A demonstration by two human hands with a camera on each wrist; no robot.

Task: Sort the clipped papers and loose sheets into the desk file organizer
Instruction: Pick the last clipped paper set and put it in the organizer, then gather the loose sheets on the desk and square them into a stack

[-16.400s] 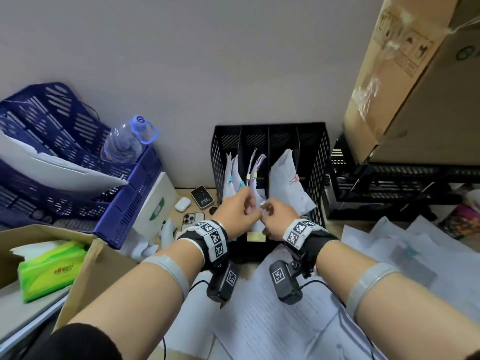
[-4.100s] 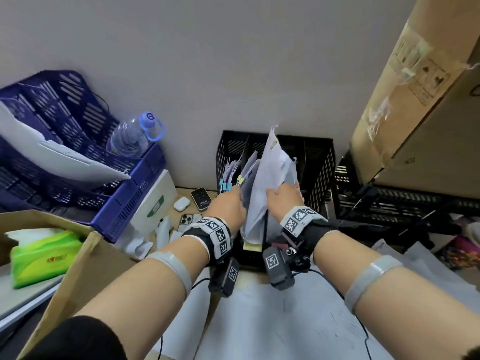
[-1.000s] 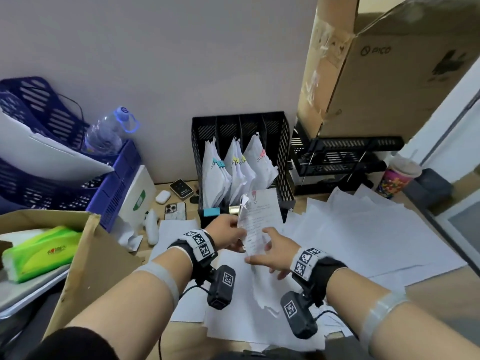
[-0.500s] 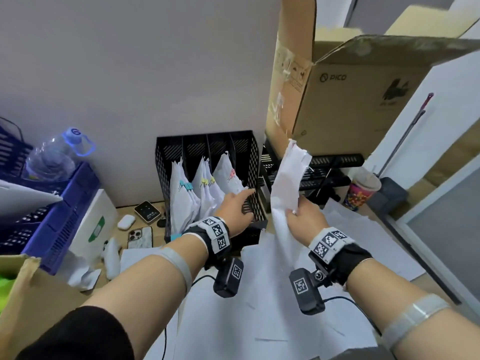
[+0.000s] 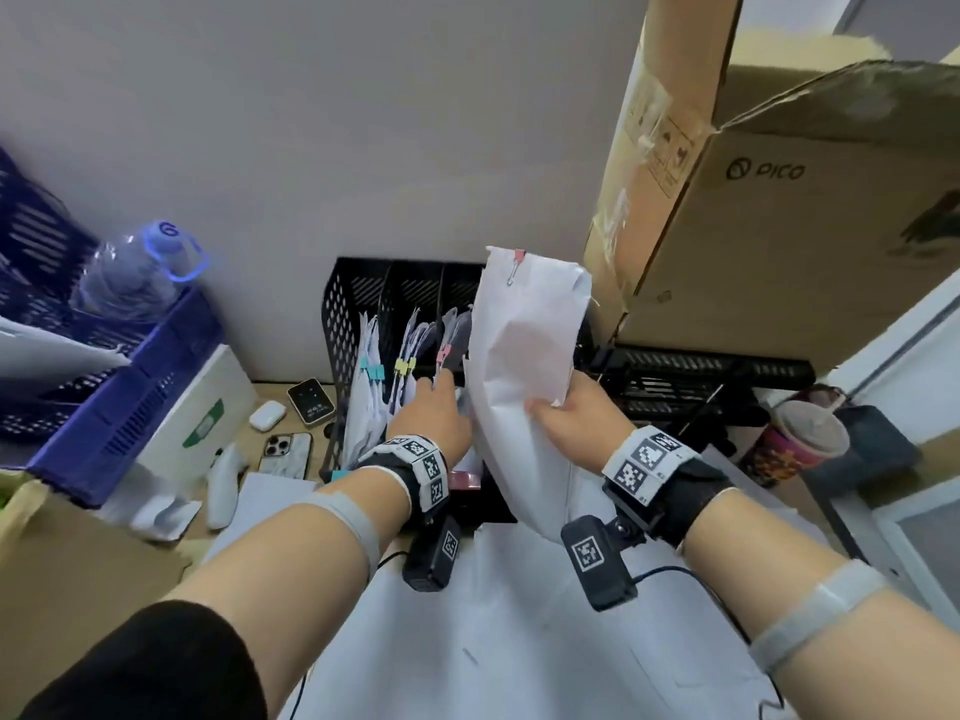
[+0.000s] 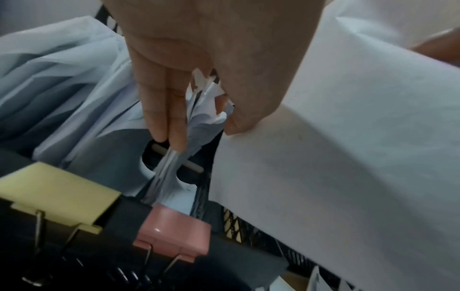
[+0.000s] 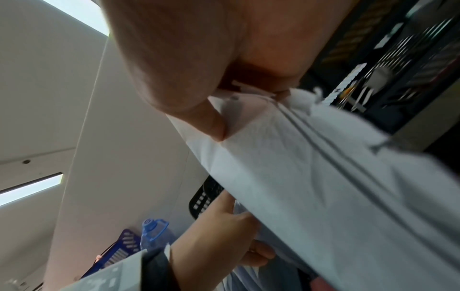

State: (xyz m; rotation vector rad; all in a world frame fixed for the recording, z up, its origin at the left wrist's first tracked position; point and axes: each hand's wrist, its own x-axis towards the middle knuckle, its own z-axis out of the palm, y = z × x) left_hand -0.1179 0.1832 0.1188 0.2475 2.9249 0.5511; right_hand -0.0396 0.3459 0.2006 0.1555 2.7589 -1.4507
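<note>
Three slots are seen in the black mesh organizer [image 5: 347, 324] standing on the desk against the wall, each filled with upright white papers: the left bundle is marked by a blue clip [image 5: 373, 370], the middle by a yellow clip [image 5: 402, 367], the right by a pink clip [image 5: 444, 352]. Two larger binder clips, one yellow [image 6: 57, 194] and one pink [image 6: 174, 234], are fastened to the organizer's front edge below their slots. A clipped stack of white sheets [image 5: 524, 335], creased and ragged along its edges and fastened at the top corner by a small pink clip [image 5: 516, 262], is held upright just over the right slot. It is gripped near its lower right edge by the right hand [image 5: 576, 418], thumb pressed on the front and fingers curled behind. The left hand [image 5: 434, 413] is reached into the right slot; the papers there [image 6: 201, 110] are pinched between its straight fingers and thumb and drawn aside. More loose sheets [image 5: 519, 641] are spread on the desk in front. A blue crate [image 5: 119, 387] with a water bottle [image 5: 130, 283] lying in it is noted at the left, a white box [image 5: 197, 407] beside it, two phones [image 5: 285, 452] and an earbud case [image 5: 267, 413] near the organizer. A large cardboard box [image 5: 779, 210] is set on a black wire rack [image 5: 696, 376] at the right, with a paper cup [image 5: 795, 441] close by.
</note>
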